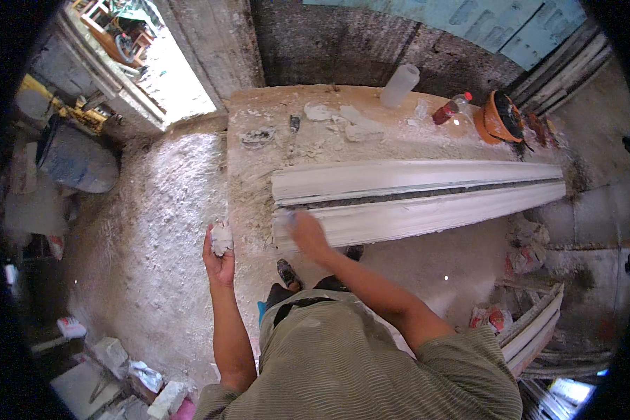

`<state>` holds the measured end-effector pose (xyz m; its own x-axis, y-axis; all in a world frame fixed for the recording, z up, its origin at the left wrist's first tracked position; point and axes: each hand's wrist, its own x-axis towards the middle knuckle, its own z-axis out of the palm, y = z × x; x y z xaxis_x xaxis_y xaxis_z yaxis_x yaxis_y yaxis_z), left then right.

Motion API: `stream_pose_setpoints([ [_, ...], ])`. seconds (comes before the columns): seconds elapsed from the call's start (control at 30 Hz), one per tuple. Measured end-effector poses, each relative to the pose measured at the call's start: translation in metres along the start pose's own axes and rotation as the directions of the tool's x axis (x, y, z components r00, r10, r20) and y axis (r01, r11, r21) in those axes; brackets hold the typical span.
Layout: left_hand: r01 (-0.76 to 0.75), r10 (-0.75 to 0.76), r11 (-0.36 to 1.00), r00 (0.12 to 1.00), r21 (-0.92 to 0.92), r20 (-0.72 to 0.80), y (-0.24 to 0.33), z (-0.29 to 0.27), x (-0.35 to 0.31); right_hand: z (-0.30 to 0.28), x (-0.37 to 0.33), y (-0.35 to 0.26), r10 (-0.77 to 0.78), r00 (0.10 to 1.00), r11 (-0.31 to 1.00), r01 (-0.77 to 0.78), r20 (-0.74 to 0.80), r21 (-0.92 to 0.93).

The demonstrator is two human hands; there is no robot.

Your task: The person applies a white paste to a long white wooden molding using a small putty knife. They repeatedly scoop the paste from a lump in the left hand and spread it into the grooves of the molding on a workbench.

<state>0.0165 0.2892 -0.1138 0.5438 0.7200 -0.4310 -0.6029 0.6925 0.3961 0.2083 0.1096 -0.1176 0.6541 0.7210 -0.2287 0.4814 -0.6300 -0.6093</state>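
Note:
My left hand [220, 264] is held out beside the bench's left edge, its fingers curled around a lump of wet white plaster [222, 238]. Over the left end of the nearer of two long white moulding strips [413, 215] is my right hand [306, 231], closed and blurred by motion. A small greyish thing shows at its fingers, too smeared to name. The farther moulding strip [413, 176] lies alongside, with a dark narrow gap between the two. Both strips run lengthwise across the bench [252, 157].
At the back of the bench stand a translucent bottle [400, 85], a red-capped bottle [452, 109] and an orange bucket [498, 117]. A dark-handled tool [294, 126] lies near plaster scraps [353, 122]. A blue barrel [80, 161] stands left of the doorway; blocks [110, 353] lie lower left.

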Motion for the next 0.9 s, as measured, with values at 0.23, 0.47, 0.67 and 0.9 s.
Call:
stream_pose_setpoints([
  [0.23,0.055,-0.021,0.984,0.980,-0.172,0.196,-0.018,0.043,-0.044,0.004,0.035,0.024,-0.130,0.985,0.985,0.142,-0.117,0.097],
  [0.47,0.217,-0.085,0.947,0.880,-0.238,0.466,-0.045,0.062,-0.072,0.010,0.035,0.020,-0.054,0.998,0.997,0.054,-0.011,-0.056],
  [0.67,0.372,-0.169,0.892,0.801,-0.256,0.575,-0.032,0.042,-0.067,-0.044,0.001,0.089,0.056,0.965,0.956,-0.126,-0.257,-0.266],
  [0.9,0.430,-0.187,0.877,0.718,-0.216,0.670,-0.041,0.042,-0.052,-0.150,-0.034,0.234,0.359,0.822,0.792,-0.519,-0.443,-0.322],
])
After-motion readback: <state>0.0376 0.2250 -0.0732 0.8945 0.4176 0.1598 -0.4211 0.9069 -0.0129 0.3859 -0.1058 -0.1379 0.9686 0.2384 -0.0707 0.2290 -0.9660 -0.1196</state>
